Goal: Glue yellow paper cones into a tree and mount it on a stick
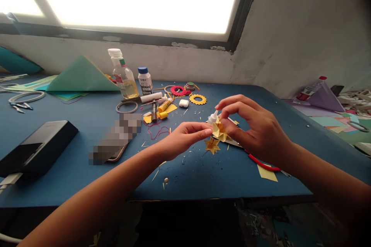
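A yellow folded paper flower (219,133) is held above the table between my two hands. My left hand (185,136) pinches its left edge between thumb and forefinger. From the right, my right hand (253,125) has its thumb and fingers closed at the flower's upper right side, partly covering it. A smaller yellow paper star (212,145) hangs or lies just below; which of the two I cannot tell. Right behind the flower is a white nozzle bottle (213,117), partly hidden. Scissors with red handles (263,164) lie under my right wrist, their blades partly covered.
Behind stand a clear bottle (124,79) and a white bottle with blue cap (145,82). Yellow (198,99) and red paper rings (179,91), a white earbud case (183,103), a phone (117,150) and a black power bank (37,144) lie about. Paper scraps litter the blue table (191,185).
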### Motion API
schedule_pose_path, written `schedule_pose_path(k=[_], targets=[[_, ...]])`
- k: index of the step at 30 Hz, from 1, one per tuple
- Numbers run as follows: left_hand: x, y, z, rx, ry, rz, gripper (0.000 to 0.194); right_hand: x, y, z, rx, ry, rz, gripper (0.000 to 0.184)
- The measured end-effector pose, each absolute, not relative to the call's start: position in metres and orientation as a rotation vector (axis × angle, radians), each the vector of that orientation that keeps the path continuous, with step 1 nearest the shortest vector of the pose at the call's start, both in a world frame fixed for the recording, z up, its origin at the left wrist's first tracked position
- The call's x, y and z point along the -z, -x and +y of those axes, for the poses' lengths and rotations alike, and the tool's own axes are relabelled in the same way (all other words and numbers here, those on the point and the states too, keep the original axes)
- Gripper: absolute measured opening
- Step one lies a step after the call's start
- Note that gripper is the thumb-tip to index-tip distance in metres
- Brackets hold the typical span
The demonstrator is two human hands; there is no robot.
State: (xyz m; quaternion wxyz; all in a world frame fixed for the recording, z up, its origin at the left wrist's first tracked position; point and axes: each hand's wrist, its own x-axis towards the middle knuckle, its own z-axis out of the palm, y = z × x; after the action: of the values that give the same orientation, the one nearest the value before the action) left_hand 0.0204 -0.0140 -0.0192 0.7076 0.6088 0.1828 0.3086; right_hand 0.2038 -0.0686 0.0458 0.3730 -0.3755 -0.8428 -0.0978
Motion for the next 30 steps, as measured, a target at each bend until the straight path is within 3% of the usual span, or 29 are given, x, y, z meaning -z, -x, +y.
schedule_pose_path(k=[12, 19, 30], targets=[[0.0168, -0.0176, -0.02, -1.065, -1.781, 0.311, 0.072, -0.0419, -0.2003, -0.0659, 0.088, 1.016, -2.166, 0.007], [0.0202, -0.0203, -0.0183, -1.149, -1.731, 0.402, 0.034, -0.0414, -0.1989, -0.0649, 0.055, 1.026, -2.177, 0.007], [0.0189, -0.0208, -0.0212, -1.156, -1.736, 0.443, 0.028, -0.0369, -0.1989, -0.0597, 0.127, 1.076, -2.163, 0.008]])
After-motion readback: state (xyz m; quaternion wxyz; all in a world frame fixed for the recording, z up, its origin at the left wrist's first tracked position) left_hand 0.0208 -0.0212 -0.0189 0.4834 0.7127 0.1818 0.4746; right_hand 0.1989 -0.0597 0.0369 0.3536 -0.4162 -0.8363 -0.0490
